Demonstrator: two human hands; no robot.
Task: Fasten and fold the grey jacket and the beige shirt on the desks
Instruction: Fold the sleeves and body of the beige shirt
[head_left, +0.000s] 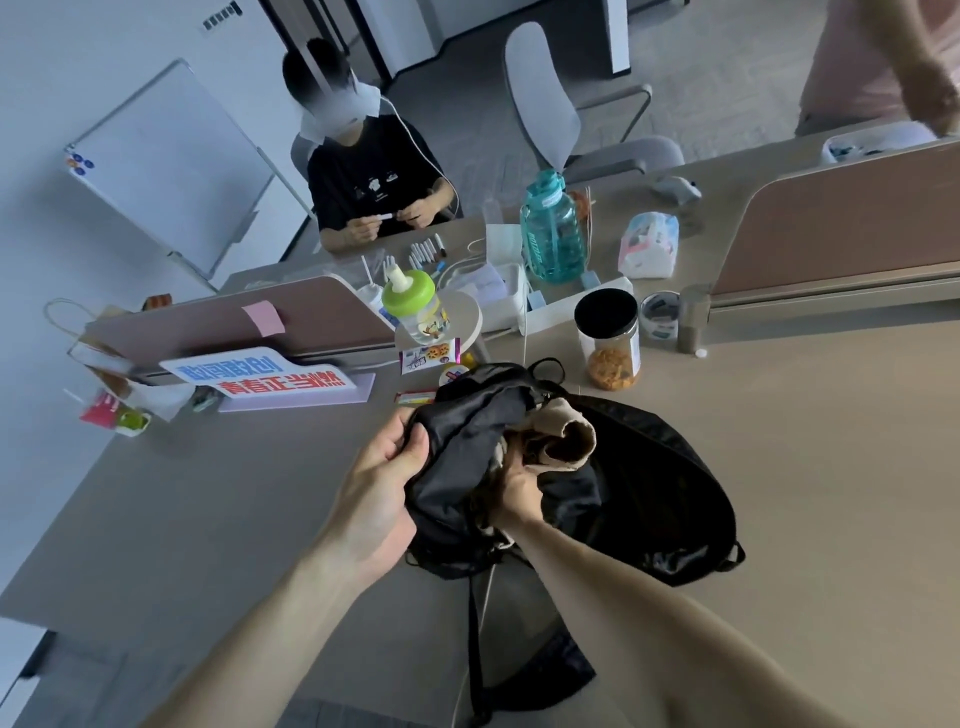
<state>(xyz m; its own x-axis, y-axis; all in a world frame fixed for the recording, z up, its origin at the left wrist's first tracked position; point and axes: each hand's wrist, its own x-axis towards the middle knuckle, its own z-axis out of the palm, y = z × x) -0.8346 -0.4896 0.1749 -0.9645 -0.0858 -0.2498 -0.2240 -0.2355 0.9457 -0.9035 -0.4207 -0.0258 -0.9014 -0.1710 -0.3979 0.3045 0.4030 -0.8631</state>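
On the desk, a black bag, and our two hands at its mouth.
The bag lies mid-desk. The beige shirt bunches out of its opening, one end rolled into a tube. Our left hand curls thumb and fingers round a fold of dark shiny cloth (bag flap or grey jacket, we cannot tell). Our right hand clenches the shirt's lower folds.
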